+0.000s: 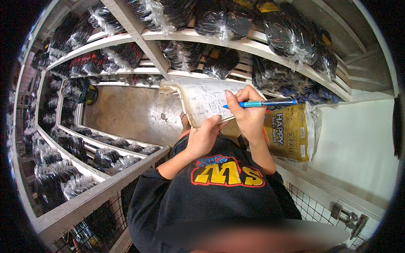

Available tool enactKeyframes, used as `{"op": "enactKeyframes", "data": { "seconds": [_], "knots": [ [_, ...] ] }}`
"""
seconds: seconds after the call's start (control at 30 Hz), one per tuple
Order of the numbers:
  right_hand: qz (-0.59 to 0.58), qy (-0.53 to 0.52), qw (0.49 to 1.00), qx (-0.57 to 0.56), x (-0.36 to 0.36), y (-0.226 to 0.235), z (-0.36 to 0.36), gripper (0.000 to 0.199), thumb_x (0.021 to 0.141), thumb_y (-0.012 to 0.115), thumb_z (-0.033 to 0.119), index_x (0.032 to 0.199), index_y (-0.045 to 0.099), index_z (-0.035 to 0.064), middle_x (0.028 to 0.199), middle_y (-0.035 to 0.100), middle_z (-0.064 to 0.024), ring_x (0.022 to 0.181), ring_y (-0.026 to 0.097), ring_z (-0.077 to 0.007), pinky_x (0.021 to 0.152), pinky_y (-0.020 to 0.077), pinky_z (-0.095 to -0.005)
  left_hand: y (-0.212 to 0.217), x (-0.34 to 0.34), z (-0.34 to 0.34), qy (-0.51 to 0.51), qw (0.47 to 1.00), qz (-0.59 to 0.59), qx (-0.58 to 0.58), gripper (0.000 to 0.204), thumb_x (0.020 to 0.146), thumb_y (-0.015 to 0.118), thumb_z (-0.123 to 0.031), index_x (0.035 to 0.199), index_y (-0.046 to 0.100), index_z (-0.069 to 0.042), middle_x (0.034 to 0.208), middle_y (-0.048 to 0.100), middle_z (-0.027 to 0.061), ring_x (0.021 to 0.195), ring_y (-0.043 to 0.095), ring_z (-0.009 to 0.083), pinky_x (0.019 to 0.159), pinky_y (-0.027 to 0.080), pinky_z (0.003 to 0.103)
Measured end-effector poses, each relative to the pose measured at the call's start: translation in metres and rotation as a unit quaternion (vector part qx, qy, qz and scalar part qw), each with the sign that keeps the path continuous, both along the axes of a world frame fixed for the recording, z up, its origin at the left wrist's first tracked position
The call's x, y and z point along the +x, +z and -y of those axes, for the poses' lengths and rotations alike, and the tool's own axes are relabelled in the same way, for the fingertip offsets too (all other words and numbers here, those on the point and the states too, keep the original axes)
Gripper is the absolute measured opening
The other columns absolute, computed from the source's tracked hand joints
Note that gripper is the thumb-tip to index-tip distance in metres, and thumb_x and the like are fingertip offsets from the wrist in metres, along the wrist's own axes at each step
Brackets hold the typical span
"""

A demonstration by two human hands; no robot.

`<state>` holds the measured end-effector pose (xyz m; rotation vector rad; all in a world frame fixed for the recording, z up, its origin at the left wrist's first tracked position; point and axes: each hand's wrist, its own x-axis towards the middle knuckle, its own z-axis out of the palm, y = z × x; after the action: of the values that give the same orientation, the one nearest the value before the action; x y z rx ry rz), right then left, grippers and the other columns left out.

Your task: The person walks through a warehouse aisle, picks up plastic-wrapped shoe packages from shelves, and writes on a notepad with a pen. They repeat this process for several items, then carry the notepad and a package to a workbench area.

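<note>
An open notebook [198,96] with worn, curling page edges is held up in front of my chest. Handwriting covers the page that shows. My left hand [203,135] grips the notebook's near edge, thumb on the page and the other fingers underneath, mostly hidden. In my right hand [249,111] is a blue pen [253,104], pinched between thumb and fingers. Its tip points left, at or just over the written page; whether it touches the paper I cannot tell. The pen's dark rear end sticks out to the right past my hand.
White shelves [240,40] ahead hold many black items in clear plastic wrap. More wrapped items fill the shelving [97,179] on the left. A yellow printed sack [289,133] stands right of my arm. Below lies a brown floor [126,109]; a metal latch [348,217] is at lower right.
</note>
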<state>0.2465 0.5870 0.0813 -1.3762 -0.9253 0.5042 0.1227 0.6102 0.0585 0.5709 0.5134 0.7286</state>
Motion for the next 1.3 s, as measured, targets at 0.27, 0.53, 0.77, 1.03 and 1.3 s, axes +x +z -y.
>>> {"op": "enactKeyframes", "data": {
  "seconds": [0.27, 0.53, 0.77, 1.03, 1.3],
  "knots": [
    [0.028, -0.011, 1.0, -0.008, -0.001, 0.0, 0.001, 0.032, 0.076, 0.063, -0.001, 0.059, 0.037, 0.0057, 0.054, 0.045, 0.0002, 0.051, 0.038, -0.0037, 0.046, 0.0316, -0.0196, -0.004, -0.002, 0.002, 0.004, 1.0, -0.012, 0.002, 0.039, 0.082, 0.05, -0.009, 0.119, 0.041, -0.001, 0.113, 0.05, 0.0105, 0.105, 0.049, 0.0226, 0.092, 0.041, 0.041],
    [0.004, -0.022, 0.999, 0.031, -0.001, -0.008, -0.003, 0.028, 0.074, 0.066, 0.007, 0.058, 0.044, 0.0042, 0.048, 0.043, 0.0007, 0.045, 0.036, -0.0034, 0.04, 0.0293, -0.023, -0.007, -0.006, 0.001, -0.017, 0.998, -0.063, 0.005, 0.037, 0.082, 0.051, -0.011, 0.116, 0.043, 0.0, 0.11, 0.052, 0.011, 0.1, 0.052, 0.0229, 0.089, 0.043, 0.04],
    [0.004, -0.002, 1.0, -0.012, -0.001, -0.006, 0.0, 0.03, 0.077, 0.06, -0.003, 0.06, 0.036, 0.0061, 0.055, 0.043, 0.0006, 0.051, 0.037, -0.004, 0.047, 0.0315, -0.0192, -0.004, -0.005, 0.003, -0.004, 0.999, -0.048, 0.015, 0.035, 0.082, 0.05, -0.011, 0.114, 0.044, 0.002, 0.109, 0.052, 0.0122, 0.1, 0.052, 0.0235, 0.09, 0.042, 0.039],
    [0.002, -0.002, 1.0, 0.007, -0.003, -0.006, 0.0, 0.029, 0.076, 0.059, -0.004, 0.062, 0.036, 0.006, 0.057, 0.043, 0.0003, 0.053, 0.037, -0.004, 0.048, 0.032, -0.0191, -0.002, -0.007, 0.003, 0.003, 1.0, -0.028, -0.008, 0.038, 0.082, 0.052, -0.012, 0.116, 0.042, 0.003, 0.111, 0.051, 0.0121, 0.102, 0.051, 0.0231, 0.092, 0.041, 0.039],
    [0.017, 0.006, 1.0, -0.002, -0.005, -0.007, 0.0, 0.028, 0.077, 0.059, -0.005, 0.063, 0.037, 0.0059, 0.057, 0.042, 0.001, 0.053, 0.037, -0.0035, 0.048, 0.0312, -0.0184, -0.008, -0.012, 0.003, -0.004, 0.992, -0.083, 0.091, 0.035, 0.081, 0.054, -0.013, 0.111, 0.047, 0.003, 0.105, 0.054, 0.0121, 0.097, 0.053, 0.0223, 0.086, 0.044, 0.037]
  ]
}}
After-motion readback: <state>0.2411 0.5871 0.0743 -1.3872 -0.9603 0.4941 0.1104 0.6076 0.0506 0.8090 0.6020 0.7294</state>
